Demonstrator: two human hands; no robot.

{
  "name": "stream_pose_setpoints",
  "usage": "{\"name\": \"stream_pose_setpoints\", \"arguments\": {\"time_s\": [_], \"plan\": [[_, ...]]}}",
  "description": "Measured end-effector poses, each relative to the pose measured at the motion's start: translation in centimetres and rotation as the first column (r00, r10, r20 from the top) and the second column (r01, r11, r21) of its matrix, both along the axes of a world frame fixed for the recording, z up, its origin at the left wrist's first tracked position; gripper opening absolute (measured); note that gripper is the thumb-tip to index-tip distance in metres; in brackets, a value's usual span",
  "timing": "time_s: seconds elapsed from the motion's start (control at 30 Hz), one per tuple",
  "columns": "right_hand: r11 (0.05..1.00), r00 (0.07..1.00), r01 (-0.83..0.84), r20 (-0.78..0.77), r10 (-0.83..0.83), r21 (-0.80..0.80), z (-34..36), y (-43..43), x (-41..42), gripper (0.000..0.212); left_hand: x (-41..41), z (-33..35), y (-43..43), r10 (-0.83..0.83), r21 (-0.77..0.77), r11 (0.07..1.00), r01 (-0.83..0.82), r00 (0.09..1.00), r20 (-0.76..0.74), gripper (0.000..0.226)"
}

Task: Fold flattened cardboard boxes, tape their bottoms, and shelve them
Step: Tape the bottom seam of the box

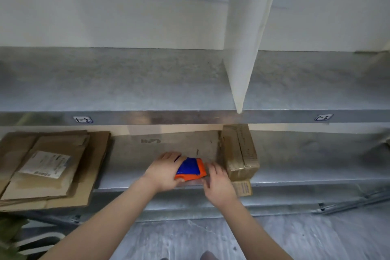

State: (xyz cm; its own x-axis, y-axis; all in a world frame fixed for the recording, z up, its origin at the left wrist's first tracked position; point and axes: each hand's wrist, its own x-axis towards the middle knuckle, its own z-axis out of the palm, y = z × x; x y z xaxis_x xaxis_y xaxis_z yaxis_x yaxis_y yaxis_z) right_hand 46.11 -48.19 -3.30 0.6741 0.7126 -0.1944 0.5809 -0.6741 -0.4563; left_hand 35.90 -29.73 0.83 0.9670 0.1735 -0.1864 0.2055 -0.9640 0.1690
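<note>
Your left hand (165,172) gripped the orange-and-blue tape dispenser (190,168) on the lower metal shelf (306,154). Right hand (219,186) was just beside it, fingers loose, holding nothing. Taped box (240,150) stood to the right, flattened cardboard (84,186) stacked to the left. Upper shelf (126,82) above, grey floor (211,238) below.

The tape dispenser (191,169) is orange with a glossy blue centre. At its 9 o'clock, the flattened cardboard boxes (63,183) are plain brown, the top one bearing a white label (45,164) with dark print. At 3 o'clock the small carton (240,152) is brown too, with a yellow tag (242,188) below it. The shelves (126,82) are mottled silver-grey. Their shelf tags (83,119) are white, blue-edged, with black handwriting. The divider (247,38) at 12 o'clock is cream-white.
</note>
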Motion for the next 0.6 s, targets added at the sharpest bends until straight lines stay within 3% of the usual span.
{"name": "stream_pose_setpoints", "arguments": {"time_s": [0.1,0.17,0.6], "plan": [[0.998,0.999,0.042,-0.005,-0.043,-0.047,-0.6,-0.8,0.3,0.059,0.9,-0.1,0.7,0.005,-0.089,0.996,-0.005,1.000,0.008,0.060],[0.997,0.998,0.067,-0.012,-0.067,-0.050,-0.8,-1.5,0.6,0.059,1.1,-0.5,1.1,-0.012,-0.147,0.989,0.009,1.000,-0.024,0.067],[0.997,0.996,0.052,-0.063,-0.055,-0.049,-1.4,-1.2,0.5,0.053,1.2,-0.4,2.0,0.014,-0.203,0.978,-0.038,0.993,-0.121,0.058]]}}
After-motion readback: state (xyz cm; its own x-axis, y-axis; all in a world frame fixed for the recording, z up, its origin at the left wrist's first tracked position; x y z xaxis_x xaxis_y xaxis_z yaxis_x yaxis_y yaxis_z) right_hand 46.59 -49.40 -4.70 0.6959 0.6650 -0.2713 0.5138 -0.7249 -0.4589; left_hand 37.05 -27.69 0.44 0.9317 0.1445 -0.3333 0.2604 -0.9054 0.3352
